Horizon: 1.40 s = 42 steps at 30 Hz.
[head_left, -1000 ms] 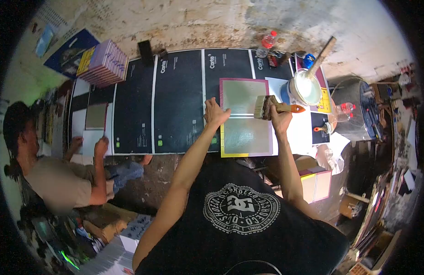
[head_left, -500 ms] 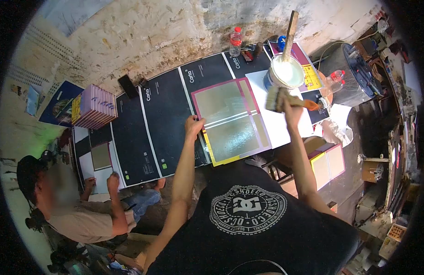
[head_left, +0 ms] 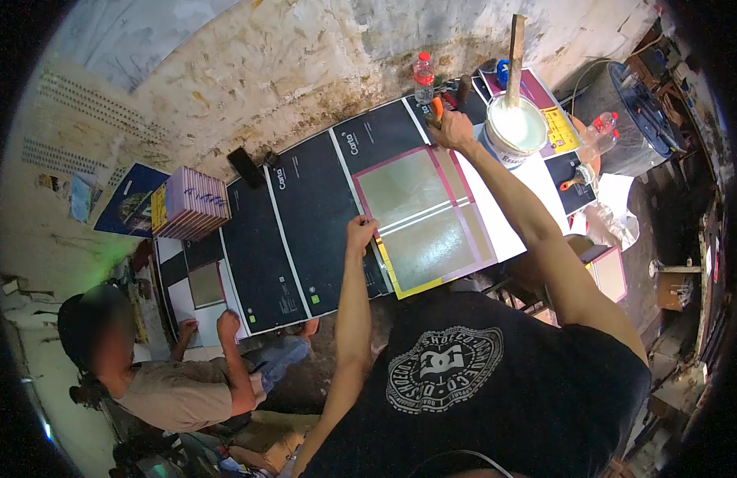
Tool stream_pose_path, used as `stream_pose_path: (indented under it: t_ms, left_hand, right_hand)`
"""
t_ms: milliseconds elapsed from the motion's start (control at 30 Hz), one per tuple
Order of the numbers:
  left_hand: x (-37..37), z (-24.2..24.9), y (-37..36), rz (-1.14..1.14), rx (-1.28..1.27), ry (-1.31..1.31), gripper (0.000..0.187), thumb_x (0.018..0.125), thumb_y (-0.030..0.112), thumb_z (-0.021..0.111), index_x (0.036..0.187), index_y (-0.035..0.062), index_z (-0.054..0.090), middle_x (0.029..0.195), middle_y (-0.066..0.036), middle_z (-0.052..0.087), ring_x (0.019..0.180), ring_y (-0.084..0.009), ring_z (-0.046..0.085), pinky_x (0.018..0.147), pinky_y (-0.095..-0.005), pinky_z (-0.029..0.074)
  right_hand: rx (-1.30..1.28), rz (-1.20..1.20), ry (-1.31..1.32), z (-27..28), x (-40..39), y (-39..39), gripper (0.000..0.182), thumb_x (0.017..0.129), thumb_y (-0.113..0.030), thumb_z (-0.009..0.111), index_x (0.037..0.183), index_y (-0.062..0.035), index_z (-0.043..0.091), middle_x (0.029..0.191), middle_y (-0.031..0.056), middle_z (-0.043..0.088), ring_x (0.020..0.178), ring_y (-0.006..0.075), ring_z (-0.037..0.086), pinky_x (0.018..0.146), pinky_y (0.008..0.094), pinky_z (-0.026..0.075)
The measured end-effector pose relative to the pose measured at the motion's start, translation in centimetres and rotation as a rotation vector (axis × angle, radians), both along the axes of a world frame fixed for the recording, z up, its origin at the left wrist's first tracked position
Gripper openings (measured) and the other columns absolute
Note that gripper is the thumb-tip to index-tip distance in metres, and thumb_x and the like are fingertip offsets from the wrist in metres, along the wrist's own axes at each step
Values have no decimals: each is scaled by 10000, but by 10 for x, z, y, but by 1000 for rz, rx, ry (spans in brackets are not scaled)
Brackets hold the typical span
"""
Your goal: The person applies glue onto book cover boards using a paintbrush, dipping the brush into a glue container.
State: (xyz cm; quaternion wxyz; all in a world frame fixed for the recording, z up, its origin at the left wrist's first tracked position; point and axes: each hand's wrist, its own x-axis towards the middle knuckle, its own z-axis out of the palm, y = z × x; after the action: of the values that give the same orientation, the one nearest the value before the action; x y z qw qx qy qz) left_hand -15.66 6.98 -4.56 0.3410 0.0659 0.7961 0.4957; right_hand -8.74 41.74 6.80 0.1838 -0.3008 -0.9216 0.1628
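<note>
A sheet with a purple and yellow border lies on the table, with grey-brown boards [head_left: 408,183] on it and narrow white gaps between them. Its lower board looks wet and shiny. My left hand [head_left: 360,236] is closed on the sheet's left edge. Over the upper edge is my right hand [head_left: 454,130], wrapped round a paintbrush whose orange handle [head_left: 437,107] sticks up; the bristles are mostly hidden beneath the hand. To its right stands a bucket [head_left: 516,131] of white paste with a wooden stick [head_left: 517,60] upright in it.
A second brush [head_left: 579,177] lies right of the bucket, near a clear bottle [head_left: 603,127]. A red-capped bottle [head_left: 423,78] and phone [head_left: 245,167] stand along the wall. Stacked covers [head_left: 193,203] sit at the left, where another person [head_left: 177,390] handles a small board [head_left: 206,284].
My right hand has moved up and left with the brush, from beside the bucket to the sheet's upper edge. My left hand stays at the left edge. The whole view has shifted slightly.
</note>
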Motion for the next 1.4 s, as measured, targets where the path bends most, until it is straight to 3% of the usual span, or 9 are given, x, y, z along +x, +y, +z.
stream_pose_path:
  t_ms: [233,367,467,633,867,1100,1300,1367,1400]
  left_hand:
    - [-9,-15,3,-17,16,-30,284,713,137,677,944,-27,667,817,-70,656,710,-162,606,643,-308,477]
    - [-9,-17,-2,-5,40,-38,200,726,128,673,888,13,646,770,-44,632,666,-138,585,581,-286,437]
    - [-10,2,-5,-62,-8,-99,167,760,140,663,903,66,615,765,-8,612,618,-83,543,475,-240,332]
    - [-10,31,-16,-58,62,-440,199,829,126,610,1027,128,595,915,1,619,703,-118,565,518,-233,358]
    - [0,24,-27,-24,124,-368,245,838,114,614,1081,136,605,841,26,626,647,-83,559,485,-216,314]
    - [-45,13,-126,56,68,-238,252,819,112,636,1071,111,637,856,12,655,693,-83,603,491,-228,374]
    - [-87,11,-240,284,-60,7,278,797,59,652,1070,11,672,882,-39,683,745,-144,637,695,-285,524]
    - [-115,-44,-273,186,-350,217,329,752,126,698,1067,33,708,909,-128,725,811,-215,704,729,-317,551]
    - [-113,-28,-272,256,-405,123,378,728,163,722,1089,53,710,958,-158,727,838,-247,716,748,-335,559]
  right_hand:
    - [-402,187,217,-22,63,-157,375,858,-400,679,811,-33,617,722,181,638,653,338,647,617,441,505]
    - [-799,-194,195,-34,158,-132,437,842,-431,711,770,-12,606,697,115,645,602,231,613,576,386,487]
    - [-324,-399,268,-43,252,-81,365,861,-384,689,773,-33,644,621,96,663,576,210,667,552,361,514]
    - [-259,-661,433,4,360,-53,336,853,-318,725,862,12,661,780,126,674,710,150,622,656,326,495]
    - [-448,-710,682,10,371,-97,317,844,-248,750,773,-24,536,733,10,504,700,117,477,629,299,417]
    - [-574,-471,825,6,342,-93,252,859,-167,740,959,31,621,896,64,626,804,138,570,738,297,492]
    - [-588,-365,593,-40,404,-26,386,875,-244,739,1101,42,612,1048,99,658,913,194,618,806,325,509]
    - [-469,-412,508,-28,405,-36,445,902,-327,700,1165,22,618,1036,89,674,907,228,627,815,356,511]
    - [-429,-562,138,-16,408,-28,508,950,-422,596,1269,-26,586,1117,98,652,975,226,594,874,368,466]
